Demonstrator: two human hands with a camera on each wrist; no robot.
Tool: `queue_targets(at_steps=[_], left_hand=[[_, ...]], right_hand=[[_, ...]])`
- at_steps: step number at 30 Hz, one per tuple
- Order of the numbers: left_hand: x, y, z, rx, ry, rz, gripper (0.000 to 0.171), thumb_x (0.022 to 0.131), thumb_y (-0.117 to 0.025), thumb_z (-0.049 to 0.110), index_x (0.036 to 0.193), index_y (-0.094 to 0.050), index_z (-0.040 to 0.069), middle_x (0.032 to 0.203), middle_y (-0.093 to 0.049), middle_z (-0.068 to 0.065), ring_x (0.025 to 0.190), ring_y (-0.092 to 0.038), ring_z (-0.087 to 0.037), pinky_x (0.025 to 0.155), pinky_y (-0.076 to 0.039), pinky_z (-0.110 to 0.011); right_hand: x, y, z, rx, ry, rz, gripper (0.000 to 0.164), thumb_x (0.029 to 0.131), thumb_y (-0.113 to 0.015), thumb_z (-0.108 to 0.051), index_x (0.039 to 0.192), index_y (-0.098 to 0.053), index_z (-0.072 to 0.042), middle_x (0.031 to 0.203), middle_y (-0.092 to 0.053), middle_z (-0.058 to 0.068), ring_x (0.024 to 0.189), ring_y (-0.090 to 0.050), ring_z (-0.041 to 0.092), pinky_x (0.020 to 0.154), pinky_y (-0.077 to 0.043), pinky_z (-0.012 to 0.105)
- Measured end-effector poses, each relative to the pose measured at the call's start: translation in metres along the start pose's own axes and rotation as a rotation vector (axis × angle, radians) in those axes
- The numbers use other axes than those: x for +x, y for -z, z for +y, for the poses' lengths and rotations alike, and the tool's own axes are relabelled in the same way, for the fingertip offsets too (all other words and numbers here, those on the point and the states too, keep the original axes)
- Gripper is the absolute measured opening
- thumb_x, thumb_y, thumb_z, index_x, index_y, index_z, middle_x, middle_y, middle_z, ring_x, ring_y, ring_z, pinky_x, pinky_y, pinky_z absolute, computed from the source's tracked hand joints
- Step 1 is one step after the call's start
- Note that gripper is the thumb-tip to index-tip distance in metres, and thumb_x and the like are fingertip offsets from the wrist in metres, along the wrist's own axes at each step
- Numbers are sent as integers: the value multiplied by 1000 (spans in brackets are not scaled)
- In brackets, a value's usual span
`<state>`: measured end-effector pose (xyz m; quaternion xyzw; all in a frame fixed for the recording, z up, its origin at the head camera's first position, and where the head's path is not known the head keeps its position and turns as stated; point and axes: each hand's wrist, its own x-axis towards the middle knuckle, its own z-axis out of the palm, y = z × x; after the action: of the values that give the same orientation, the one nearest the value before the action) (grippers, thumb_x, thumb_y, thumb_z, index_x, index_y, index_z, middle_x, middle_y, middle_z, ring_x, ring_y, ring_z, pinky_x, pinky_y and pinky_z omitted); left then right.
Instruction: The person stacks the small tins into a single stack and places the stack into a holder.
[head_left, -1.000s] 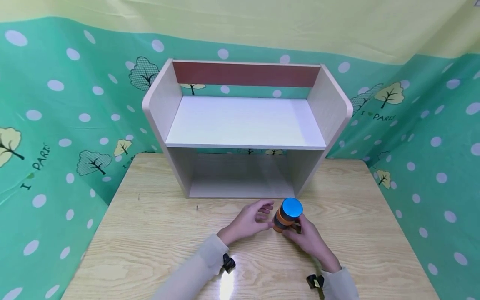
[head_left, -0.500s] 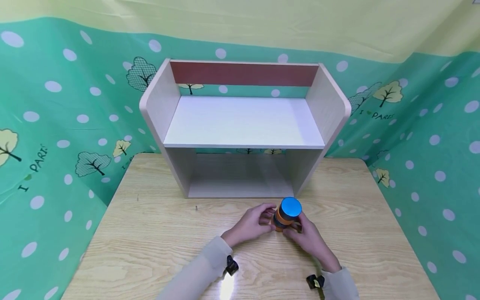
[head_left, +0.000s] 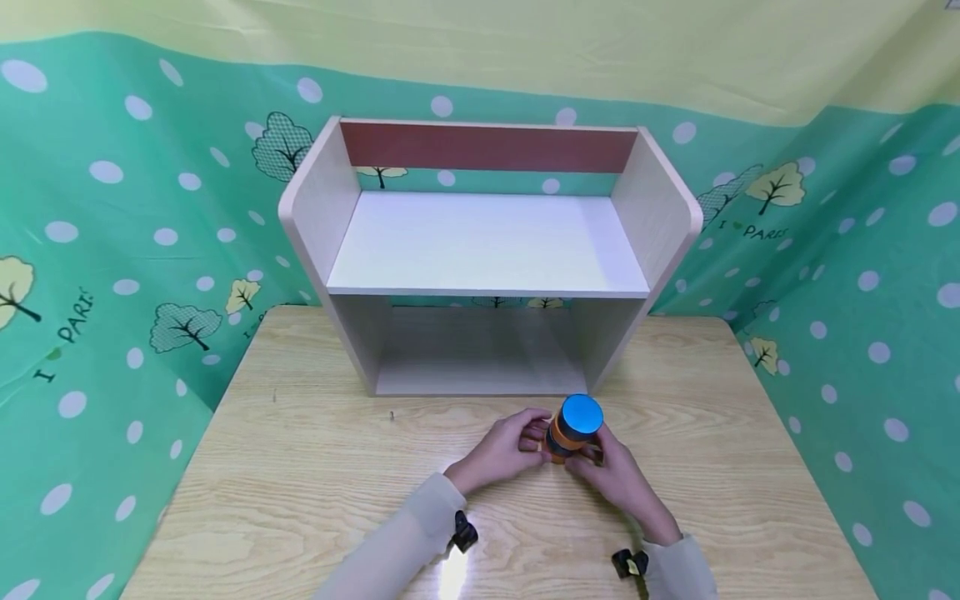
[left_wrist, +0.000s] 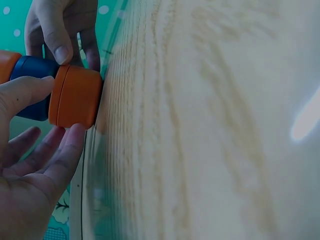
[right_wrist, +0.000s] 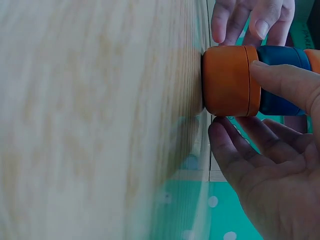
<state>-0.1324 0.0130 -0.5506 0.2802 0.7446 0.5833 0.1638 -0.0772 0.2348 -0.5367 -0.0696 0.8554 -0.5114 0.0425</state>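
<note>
Item inspected: 1 stack of jars (head_left: 574, 429), orange and dark blue by turns, 4 bands under a bright blue top. It stands upright on the wooden surface (head_left: 300, 492), nearer the right edge than the left, just in front of the shelf unit (head_left: 491, 242), by its right front corner.

My left hand (head_left: 501, 450) has its fingers partly open and curved round the lowest orange jar (left_wrist: 76, 97), thumb at the seam. My right hand (head_left: 618, 479) holds the same jar from the opposite side, likewise partly open, its thumb also at the seam.

The 2-tier shelf unit sits toward the far edge of the surface. Green dotted cloth (head_left: 840, 375) hangs behind that edge. My sleeves (head_left: 397, 542) are pale.
</note>
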Motion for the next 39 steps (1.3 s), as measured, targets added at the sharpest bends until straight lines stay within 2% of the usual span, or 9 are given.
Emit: queue_targets(at_steps=[7,19,39], left_hand=[[1,0,-1,-21,8,-3,60,86,-78,1,140,-51,2,127,-63,-6,108,-63,-11,88,-56,-26],[4,-1,-5,-26,40,6,59,86,-78,3,139,-53,4,124,-64,-4,108,-63,-10,89,-55,-24],[4,-4,-14,-56,40,25,59,87,-78,5,140,-52,5,128,-64,-7,112,-63,-12,90,-54,-22]], right_hand=[[1,0,1,19,0,-5,63,86,-77,0,141,-47,-11,135,-57,19,124,-54,41,101,-47,57],[2,2,0,37,-11,-26,65,87,-76,2,143,-44,-8,137,-55,20,125,-54,40,101,-49,50],[2,2,1,32,-4,-31,67,86,-76,3,144,-44,-8,138,-55,21,126,-53,41,101,-48,49]])
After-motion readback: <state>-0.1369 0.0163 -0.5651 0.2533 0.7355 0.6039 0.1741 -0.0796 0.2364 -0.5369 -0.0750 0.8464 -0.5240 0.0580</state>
